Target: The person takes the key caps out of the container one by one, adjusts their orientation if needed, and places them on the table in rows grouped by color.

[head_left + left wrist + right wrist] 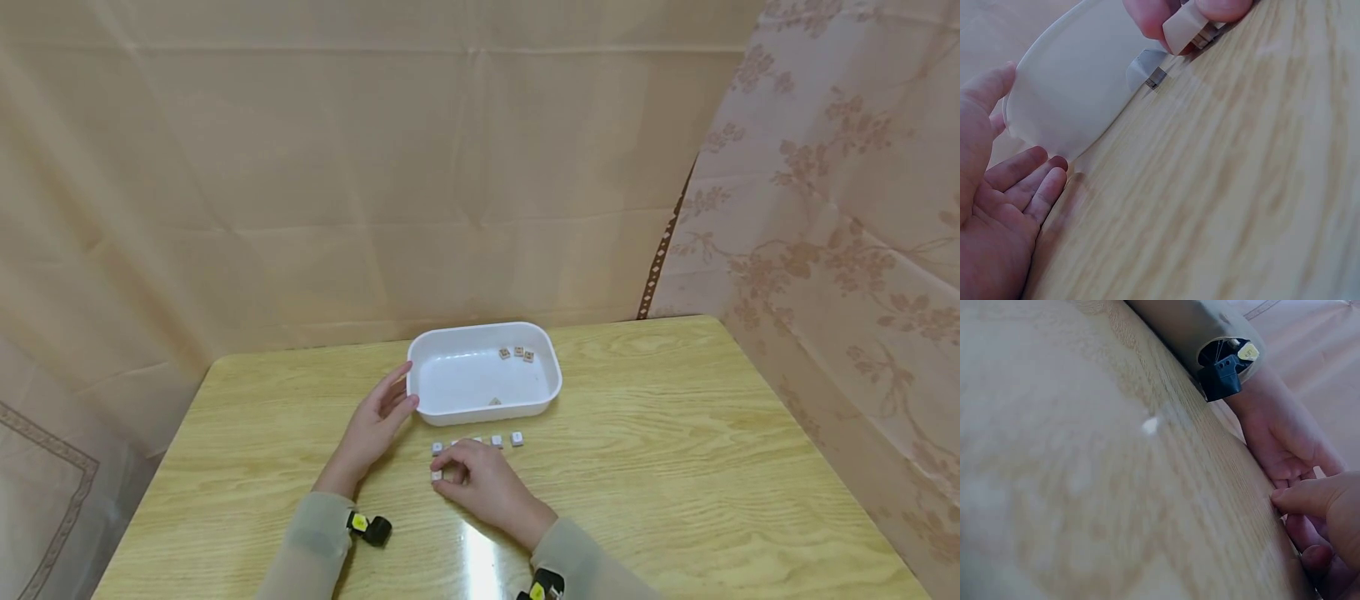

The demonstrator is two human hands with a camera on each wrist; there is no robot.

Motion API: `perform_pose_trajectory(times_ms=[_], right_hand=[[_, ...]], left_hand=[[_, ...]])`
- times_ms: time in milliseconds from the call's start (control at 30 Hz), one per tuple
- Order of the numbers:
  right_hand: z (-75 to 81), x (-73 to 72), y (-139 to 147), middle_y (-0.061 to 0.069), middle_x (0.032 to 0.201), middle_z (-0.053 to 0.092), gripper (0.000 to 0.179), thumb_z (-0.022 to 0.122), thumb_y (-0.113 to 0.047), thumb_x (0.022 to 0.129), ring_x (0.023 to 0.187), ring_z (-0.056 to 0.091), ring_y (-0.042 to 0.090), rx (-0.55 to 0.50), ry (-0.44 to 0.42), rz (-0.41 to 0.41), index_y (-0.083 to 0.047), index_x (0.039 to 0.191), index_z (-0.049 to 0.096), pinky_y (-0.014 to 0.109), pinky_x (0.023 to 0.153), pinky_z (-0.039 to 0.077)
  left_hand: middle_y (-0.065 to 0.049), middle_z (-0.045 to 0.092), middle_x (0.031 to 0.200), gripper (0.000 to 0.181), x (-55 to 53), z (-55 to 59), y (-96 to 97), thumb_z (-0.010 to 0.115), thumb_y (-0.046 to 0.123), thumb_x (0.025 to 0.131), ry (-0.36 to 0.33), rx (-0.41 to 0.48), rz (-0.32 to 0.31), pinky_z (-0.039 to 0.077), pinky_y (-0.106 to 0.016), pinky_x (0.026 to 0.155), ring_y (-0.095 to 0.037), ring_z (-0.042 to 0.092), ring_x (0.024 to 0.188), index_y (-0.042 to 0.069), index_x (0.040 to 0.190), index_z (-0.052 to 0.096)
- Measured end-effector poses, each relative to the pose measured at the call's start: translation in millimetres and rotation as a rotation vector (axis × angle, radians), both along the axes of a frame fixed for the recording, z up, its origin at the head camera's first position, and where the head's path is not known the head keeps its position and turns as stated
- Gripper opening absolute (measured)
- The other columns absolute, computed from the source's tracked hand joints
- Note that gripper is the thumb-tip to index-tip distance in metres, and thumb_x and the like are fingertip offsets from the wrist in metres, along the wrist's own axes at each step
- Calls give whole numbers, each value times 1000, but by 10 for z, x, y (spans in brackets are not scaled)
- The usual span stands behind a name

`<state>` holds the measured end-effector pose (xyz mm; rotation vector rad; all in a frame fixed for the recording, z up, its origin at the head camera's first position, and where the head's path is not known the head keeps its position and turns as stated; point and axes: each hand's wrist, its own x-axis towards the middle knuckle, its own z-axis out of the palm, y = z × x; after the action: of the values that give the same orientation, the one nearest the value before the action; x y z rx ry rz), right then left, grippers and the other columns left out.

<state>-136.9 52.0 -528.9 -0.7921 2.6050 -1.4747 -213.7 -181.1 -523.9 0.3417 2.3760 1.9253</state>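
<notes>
A white oblong tray (461, 410) stands on the table. At its left end, my left hand (372, 429) touches the rim with loosely extended fingers; the left wrist view shows fingertips against the tray's wall. Just in front of the tray, my right hand (483, 482) pinches a small white keycap (437, 476) between thumb and finger, low over the tabletop. Behind that hand runs a row of white keycaps, including one at the left end (437, 448) and one at the right end (517, 438); the hand partly hides the middle ones.
Inside the tray lie several small brownish pieces (505, 353), mostly toward the far right, with one by the near wall. The wood-grain table (675, 450) extends to both sides. A beige cloth (337, 183) hangs behind it, and a flowered cloth (847, 250) hangs on the right.
</notes>
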Motion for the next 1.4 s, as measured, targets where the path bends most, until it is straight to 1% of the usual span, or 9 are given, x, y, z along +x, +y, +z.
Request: perform_pose_trajectory(times_ms=[233, 367, 600, 833, 967, 1033, 1100, 1300, 1400], right_hand=[[-16, -9, 25, -1, 105, 76, 20, 88, -9, 92, 78, 60, -3, -4, 16, 6, -12, 111, 81, 18, 72, 56], [-13, -12, 37, 0, 105, 76, 21, 87, -8, 92, 77, 61, -2, -11, 24, 11, -11, 111, 81, 17, 70, 55], [-16, -27, 39, -1, 104, 74, 19, 87, -9, 92, 76, 61, -3, -9, 20, 17, -11, 111, 81, 17, 68, 54], [-5, -26, 32, -1, 104, 74, 20, 88, -9, 91, 75, 60, -5, -16, 10, 18, -12, 109, 81, 17, 66, 55], [2, -19, 30, -1, 105, 74, 21, 88, -8, 91, 74, 60, -5, -19, 0, 14, -11, 110, 80, 17, 66, 55], [7, -17, 28, -1, 105, 73, 21, 88, -8, 90, 74, 61, -6, -26, -6, 10, -11, 109, 80, 17, 66, 56], [15, -11, 26, -2, 104, 73, 20, 88, -9, 90, 73, 61, -6, -32, -15, 5, -12, 109, 80, 17, 65, 56], [97, -1, 39, -2, 94, 72, 19, 89, -12, 90, 71, 61, -3, -69, -19, -15, -13, 107, 80, 19, 65, 57], [164, -19, 71, -3, 89, 71, 18, 89, -13, 91, 70, 62, 0, -109, -32, -29, -11, 107, 80, 22, 62, 58]], left_hand=[[-23, 53, 162, 61, -5, -4, 6, 69, 20, 110, -8, -8, 2, 48, -35, 119, -39, 54, 148, 18, 167, 46], [-21, 52, 163, 61, -4, 0, 15, 69, 21, 111, -12, -20, 5, 48, -34, 119, -38, 54, 148, 19, 167, 46], [-23, 54, 162, 61, -9, 8, 11, 69, 21, 111, -11, -17, 8, 48, -37, 120, -39, 55, 147, 18, 167, 46], [-25, 54, 160, 61, -13, 10, 5, 69, 18, 110, 3, -3, 6, 49, -28, 116, -40, 55, 146, 15, 167, 46], [-24, 54, 161, 61, -15, 8, 1, 70, 20, 110, -1, -12, 7, 47, -36, 119, -40, 55, 147, 16, 167, 46], [-24, 53, 162, 61, -13, 11, 0, 69, 20, 110, 0, -13, 6, 47, -37, 120, -40, 54, 148, 15, 167, 46], [-25, 53, 162, 61, -8, 14, -1, 69, 20, 110, 5, -12, 5, 47, -35, 119, -41, 54, 148, 14, 167, 46], [-26, 54, 160, 61, 0, 4, 5, 69, 15, 110, 10, 4, 4, 49, -20, 112, -42, 55, 147, 12, 167, 46], [-25, 55, 159, 62, -1, -1, 12, 70, 14, 109, 6, 8, 7, 49, -19, 111, -41, 55, 146, 13, 166, 46]])
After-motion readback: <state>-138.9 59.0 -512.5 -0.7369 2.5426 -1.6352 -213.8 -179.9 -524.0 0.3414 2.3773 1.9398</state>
